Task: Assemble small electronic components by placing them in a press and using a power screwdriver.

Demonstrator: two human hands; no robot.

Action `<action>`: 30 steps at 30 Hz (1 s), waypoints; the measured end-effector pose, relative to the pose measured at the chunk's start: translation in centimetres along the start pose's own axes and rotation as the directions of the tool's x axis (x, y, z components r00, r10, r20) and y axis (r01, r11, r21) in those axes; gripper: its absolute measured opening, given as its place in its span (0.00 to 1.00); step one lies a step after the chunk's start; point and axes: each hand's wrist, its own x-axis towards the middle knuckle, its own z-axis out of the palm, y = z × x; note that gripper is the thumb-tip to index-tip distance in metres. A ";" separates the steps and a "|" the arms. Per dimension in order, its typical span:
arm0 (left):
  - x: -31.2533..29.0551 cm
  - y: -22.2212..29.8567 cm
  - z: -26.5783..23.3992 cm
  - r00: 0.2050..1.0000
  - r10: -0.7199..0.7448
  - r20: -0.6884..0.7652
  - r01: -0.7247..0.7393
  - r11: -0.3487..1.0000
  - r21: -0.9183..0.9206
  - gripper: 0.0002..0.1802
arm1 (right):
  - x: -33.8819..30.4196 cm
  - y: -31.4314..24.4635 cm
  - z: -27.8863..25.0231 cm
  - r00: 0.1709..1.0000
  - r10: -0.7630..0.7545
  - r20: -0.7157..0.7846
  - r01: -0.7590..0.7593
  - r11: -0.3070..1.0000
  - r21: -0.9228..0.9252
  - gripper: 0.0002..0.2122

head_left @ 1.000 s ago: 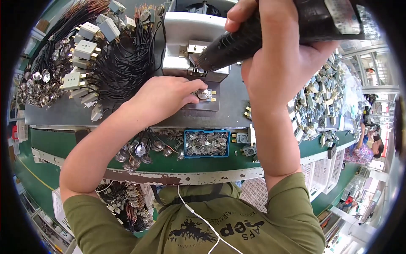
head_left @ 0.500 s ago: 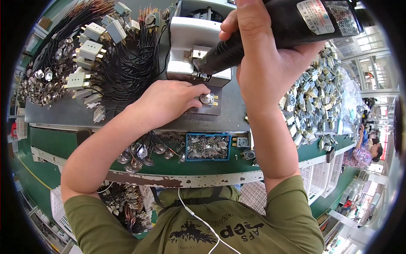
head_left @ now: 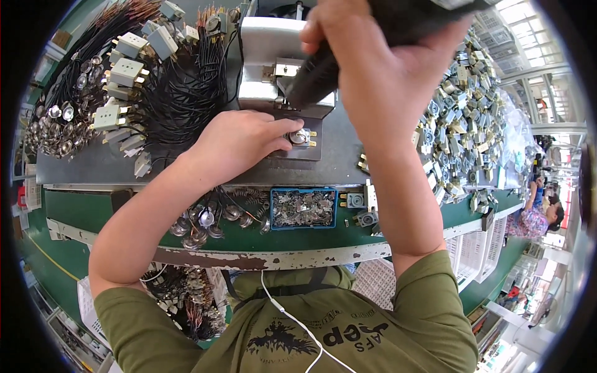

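Observation:
My right hand (head_left: pixel 382 78), smeared by motion, is wrapped round a black power screwdriver (head_left: pixel 318 74). The screwdriver slants down to the left, its tip at the front slot of a silver metal machine (head_left: pixel 267 40). Just in front of that machine, my left hand (head_left: pixel 233 140) has thumb and forefinger closed on a small plug part (head_left: pixel 303 137). A round metal piece and two brass prongs show on the part, with the prongs pointing right. It rests on a flat metal plate (head_left: pixel 311 155); my fingers hide its left side.
Grey plug blocks (head_left: pixel 130 71) on black cables (head_left: pixel 180 115) lie at the left, beside round metal pieces (head_left: pixel 53 133). A large heap of grey parts (head_left: pixel 463 124) fills the right. Nearer, a blue tray (head_left: pixel 272 210) holds small metal clips. Another person (head_left: pixel 532 217) is far right.
The view has shifted slightly. My right hand and the screwdriver have moved a little up and left, while the left hand keeps its hold on the plug part.

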 end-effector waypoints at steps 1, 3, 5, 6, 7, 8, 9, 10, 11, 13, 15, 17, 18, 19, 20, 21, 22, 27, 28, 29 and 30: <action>0.0 -0.2 0.2 0.999 0.016 -0.031 -0.016 1.000 -0.022 0.19 | 0.0 -0.6 -0.9 0.998 0.059 0.002 -0.058 0.997 -0.051 0.19; 0.0 0.0 0.4 0.998 0.033 -0.056 -0.037 0.998 -0.060 0.19 | -0.5 -2.0 -2.0 0.984 0.178 -0.008 -0.177 0.970 -0.164 0.11; 0.2 -0.1 -0.1 0.999 0.028 -0.026 -0.029 0.998 -0.047 0.19 | -1.1 -2.6 -2.0 0.982 0.183 -0.055 -0.191 0.957 -0.220 0.07; 0.3 0.0 -0.3 1.000 0.001 0.010 -0.001 0.999 -0.037 0.18 | -1.5 -2.6 -2.0 0.980 0.192 -0.056 -0.200 0.954 -0.225 0.07; 0.3 0.1 -0.3 1.000 0.004 0.014 -0.004 0.999 -0.045 0.18 | -2.0 -2.6 -1.8 0.976 0.210 -0.061 -0.219 0.948 -0.231 0.08; 0.3 0.0 -0.3 1.000 0.008 -0.002 -0.008 0.999 -0.043 0.18 | -2.4 -2.6 -1.9 0.971 0.228 -0.067 -0.237 0.942 -0.236 0.08; 0.2 -0.1 -0.2 1.000 0.012 -0.018 -0.012 0.999 -0.041 0.18 | -2.7 -2.4 -2.1 0.970 0.233 -0.071 -0.243 0.940 -0.241 0.08; 0.2 -0.3 -0.1 1.000 0.021 -0.019 -0.022 0.999 -0.027 0.17 | -2.8 -2.0 -2.3 0.964 0.255 -0.079 -0.267 0.938 -0.220 0.08; 0.3 -0.3 0.0 1.000 0.021 -0.018 -0.022 0.999 -0.031 0.17 | -2.9 -1.8 -2.4 0.957 0.278 -0.086 -0.290 0.936 -0.198 0.07; 0.4 -0.2 -0.1 0.999 0.042 -0.014 -0.043 0.999 -0.016 0.17 | -2.9 -2.1 -2.5 0.965 0.254 -0.065 -0.260 0.961 -0.100 0.08; 0.4 -0.1 -0.1 0.999 0.040 -0.014 -0.041 0.999 -0.011 0.17 | -3.0 -2.0 -2.7 0.974 0.223 -0.041 -0.226 0.970 -0.091 0.09; 0.4 0.0 -0.2 0.999 0.037 -0.014 -0.037 0.999 -0.005 0.17 | -3.2 -1.6 -2.6 0.974 0.220 -0.053 -0.224 0.971 -0.080 0.08; 0.4 0.1 -0.3 1.000 0.022 0.001 -0.022 1.000 -0.001 0.17 | -3.3 -1.5 -2.6 0.974 0.215 -0.068 -0.220 0.973 -0.070 0.08; 0.4 0.2 -0.3 1.000 0.007 0.017 -0.007 1.000 0.002 0.17 | -3.3 -1.4 -2.5 0.974 0.217 -0.064 -0.221 0.973 -0.071 0.08; 0.4 0.2 -0.3 1.000 0.004 0.015 -0.004 1.000 0.000 0.17 | -3.3 -1.4 -2.4 0.975 0.214 -0.064 -0.218 0.973 -0.079 0.08; 0.4 0.1 -0.2 1.000 0.008 0.015 -0.009 1.000 0.007 0.17 | -3.3 -1.4 -2.4 0.976 0.210 -0.064 -0.215 0.973 -0.088 0.08; 0.4 0.1 -0.2 1.000 0.017 0.016 -0.017 1.000 0.013 0.17 | -3.3 -0.7 -3.0 0.976 0.210 -0.064 -0.215 0.972 -0.090 0.08; 0.3 0.3 -0.3 1.000 0.005 0.015 -0.006 1.000 0.015 0.17 | -3.6 -0.8 -2.5 0.983 0.181 -0.039 -0.185 0.965 -0.184 0.07; 0.3 0.3 -0.3 1.000 -0.007 0.023 0.007 1.000 0.010 0.17 | -3.6 -0.9 -2.4 0.983 0.181 -0.037 -0.184 0.965 -0.185 0.07; 0.3 0.2 -0.3 1.000 -0.008 0.022 0.008 1.000 0.009 0.17 | -3.6 -0.9 -2.4 0.980 0.192 -0.043 -0.197 0.961 -0.193 0.06; 0.3 0.2 -0.2 1.000 0.004 0.016 -0.004 1.000 0.012 0.17 | -3.7 -0.9 -2.3 0.978 0.204 -0.050 -0.210 0.957 -0.202 0.06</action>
